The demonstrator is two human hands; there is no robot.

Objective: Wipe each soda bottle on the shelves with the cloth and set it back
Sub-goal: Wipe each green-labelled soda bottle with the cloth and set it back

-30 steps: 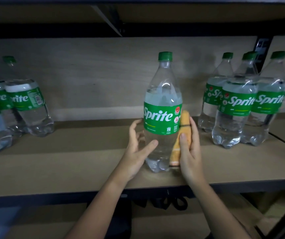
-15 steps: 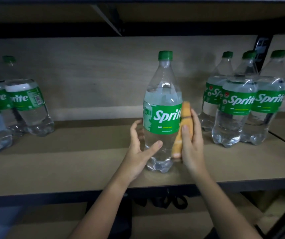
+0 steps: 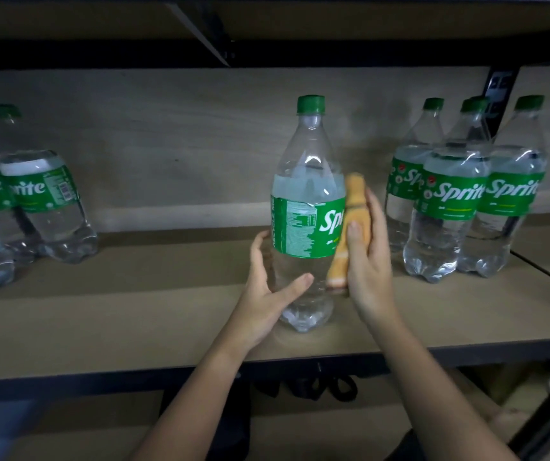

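- Far to the left of the grip, a cluster of Sprite bottles (image 3: pixel 45 207) stands on the wooden shelf (image 3: pixel 134 314), close to the back panel; their green labels and caps show, and the leftmost ones are cut by the frame edge.
- Just left of the grip's centre, the left hand (image 3: pixel 268 294) cups the lower clear part of the held bottle (image 3: pixel 306 211): the thumb lies across the front below the label, the fingers curve round the far side.
- In the grip, the held bottle stands upright with its base at the shelf board, though I cannot tell whether it rests there or is raised slightly. Its green cap is on, and the label is turned so the fine-print panel faces forward and only "Sp" of the logo shows.
- On the right side of the grip, the right hand (image 3: pixel 368 261) presses a folded orange cloth (image 3: pixel 350 227) flat against the bottle's side, thumb over the cloth, fingers stretched along it. The cloth spans from the label's top to below it.
- Well right of the grip, three more Sprite bottles (image 3: pixel 449 207) stand bunched together on the same shelf, logos facing out.
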